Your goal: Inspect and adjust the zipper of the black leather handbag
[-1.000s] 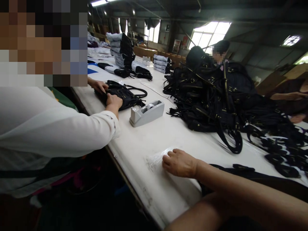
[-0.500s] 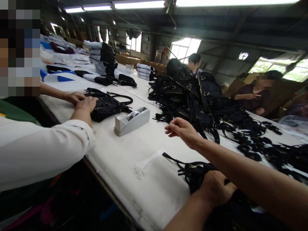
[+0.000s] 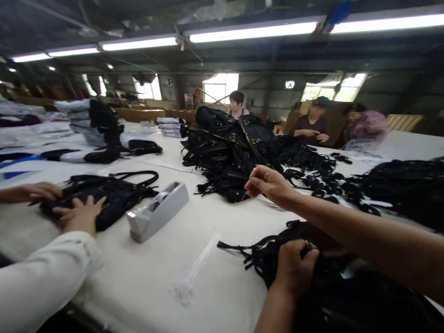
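A black handbag (image 3: 267,259) lies at the lower right of the frame, bunched on the white table (image 3: 225,296), with tasselled strap ends fanning out to the left and a small gold fitting on top. Most of its body runs dark into the bottom right corner. The left hand (image 3: 294,270) is curled closed around it, fingers wrapped over the leather just below the fitting. The right hand (image 3: 267,182) hangs in the air above the table, its fingers loosely curved and its thumb and fingertips drawn together, with nothing visible between them.

Just left of the handbag, a bundle of clear plastic ties (image 3: 196,268) lies on the tabletop. Beyond it stands a gray tape dispenser (image 3: 157,210). At the far left, a co-worker's two hands (image 3: 81,212) press on another black handbag (image 3: 114,196), a white sleeve (image 3: 41,273) reaching in from the lower left corner.

A large heap of black handbags (image 3: 229,152) sits at center, just beyond the right hand, with loose straps (image 3: 322,182) trailing right. Lettering on the gold fittings, if any, is too small to read.
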{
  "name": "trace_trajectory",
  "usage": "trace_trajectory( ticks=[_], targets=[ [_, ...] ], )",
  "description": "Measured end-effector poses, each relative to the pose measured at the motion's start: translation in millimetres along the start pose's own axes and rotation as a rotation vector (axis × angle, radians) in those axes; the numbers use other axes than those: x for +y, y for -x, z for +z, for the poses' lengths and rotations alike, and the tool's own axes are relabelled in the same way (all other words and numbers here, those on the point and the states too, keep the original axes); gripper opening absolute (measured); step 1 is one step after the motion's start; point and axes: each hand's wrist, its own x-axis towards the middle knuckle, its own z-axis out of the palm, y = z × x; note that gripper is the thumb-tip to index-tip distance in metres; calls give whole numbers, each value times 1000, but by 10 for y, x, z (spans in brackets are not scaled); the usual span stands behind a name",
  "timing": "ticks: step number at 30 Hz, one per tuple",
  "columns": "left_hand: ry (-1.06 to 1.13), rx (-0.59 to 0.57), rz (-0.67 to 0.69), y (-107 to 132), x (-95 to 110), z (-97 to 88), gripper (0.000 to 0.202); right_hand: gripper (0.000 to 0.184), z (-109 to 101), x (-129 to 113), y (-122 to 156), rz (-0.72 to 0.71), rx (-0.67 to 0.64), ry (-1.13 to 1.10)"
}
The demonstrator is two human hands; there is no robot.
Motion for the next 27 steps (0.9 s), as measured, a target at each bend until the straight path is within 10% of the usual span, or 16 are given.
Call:
trace_trajectory(
  ticks=[9, 27],
  targets=[
    [-25, 27, 6, -45, -44, -56, 17, 36, -1168, 349, 995, 180, 411, -198],
    [-567, 128, 421, -14, -72, -27, 21, 7, -1257, 838, 1227, 130, 189, 205]
  ],
)
